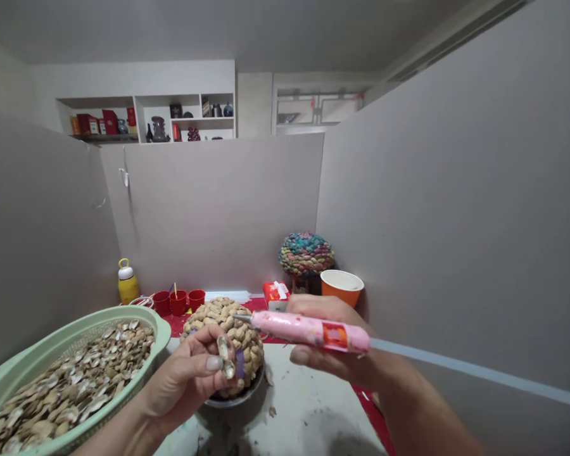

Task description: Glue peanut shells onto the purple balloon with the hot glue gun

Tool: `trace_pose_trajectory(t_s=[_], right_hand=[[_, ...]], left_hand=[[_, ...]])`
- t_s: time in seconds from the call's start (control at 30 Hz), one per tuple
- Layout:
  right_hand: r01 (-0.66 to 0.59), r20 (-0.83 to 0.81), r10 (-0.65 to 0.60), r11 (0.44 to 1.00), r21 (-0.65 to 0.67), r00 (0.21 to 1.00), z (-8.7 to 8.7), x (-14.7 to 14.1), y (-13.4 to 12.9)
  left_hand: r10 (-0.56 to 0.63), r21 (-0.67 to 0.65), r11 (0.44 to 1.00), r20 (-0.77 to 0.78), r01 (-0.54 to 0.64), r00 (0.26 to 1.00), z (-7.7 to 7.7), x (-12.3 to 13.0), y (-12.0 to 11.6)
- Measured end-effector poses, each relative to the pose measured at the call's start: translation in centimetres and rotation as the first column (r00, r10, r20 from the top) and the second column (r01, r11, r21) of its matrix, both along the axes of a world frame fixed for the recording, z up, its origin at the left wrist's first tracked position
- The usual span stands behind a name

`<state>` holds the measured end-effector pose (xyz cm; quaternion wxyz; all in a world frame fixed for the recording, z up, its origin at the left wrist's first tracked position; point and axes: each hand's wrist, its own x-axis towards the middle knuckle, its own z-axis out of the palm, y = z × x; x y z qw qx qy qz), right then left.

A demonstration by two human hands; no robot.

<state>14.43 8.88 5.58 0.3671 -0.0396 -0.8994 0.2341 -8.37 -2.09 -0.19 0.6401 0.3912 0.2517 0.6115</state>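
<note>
My left hand (197,364) pinches an opened peanut shell (225,356) between thumb and fingers, its pale hollow side showing. Wrapped round a pink hot glue gun (304,329) is my right hand (332,316); the gun's metal nozzle points left, above and apart from the held shell. Behind both hands a rounded form covered in peanut shells (218,311) sits in a dark bowl (235,400). A purple patch (240,362) shows between its shells. To the left, a green colander (164,329) holds many loose shell halves (76,386).
Red cups (178,304) and a yellow bottle (128,290) stand at the back left. At the back right are a multicoloured mushroom-like piece (306,254), a red box (275,291) and an orange tub (342,294). Shell bits lie on the white board (323,392). Grey partitions (218,209) enclose the table.
</note>
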Motion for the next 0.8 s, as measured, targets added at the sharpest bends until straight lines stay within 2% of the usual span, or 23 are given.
trace_pose_trajectory(t_s=[0.07,0.13,0.2,0.37,0.57,0.8], right_hand=[[-0.025,0.077,0.026,1.000,-0.017,0.997,-0.1,0.5,-0.2],[-0.032,0.113,0.029,0.999,0.026,0.993,0.0,1.0,-0.5],[-0.024,0.118,0.015,0.996,0.080,0.993,0.2,1.4,-0.8],[0.038,0.087,-0.047,0.994,0.107,0.995,0.9,2.3,-1.3],[0.059,-0.037,-0.054,0.985,0.162,0.998,1.1,2.8,-1.8],[0.092,0.007,-0.096,0.970,0.226,0.995,0.5,2.3,-1.5]], left_hand=[[0.016,-0.009,1.000,-0.006,-0.016,1.000,-0.1,0.3,0.3],[0.027,-0.014,1.000,-0.016,-0.027,1.000,0.2,0.8,0.7],[0.033,0.001,0.999,-0.041,-0.033,0.999,1.1,1.4,1.2],[0.068,0.134,0.989,-0.060,-0.059,0.996,3.1,2.6,2.5],[0.064,0.138,0.989,-0.076,-0.053,0.995,2.3,2.1,2.9],[0.084,0.117,0.991,-0.113,-0.071,0.990,2.1,1.7,2.6]])
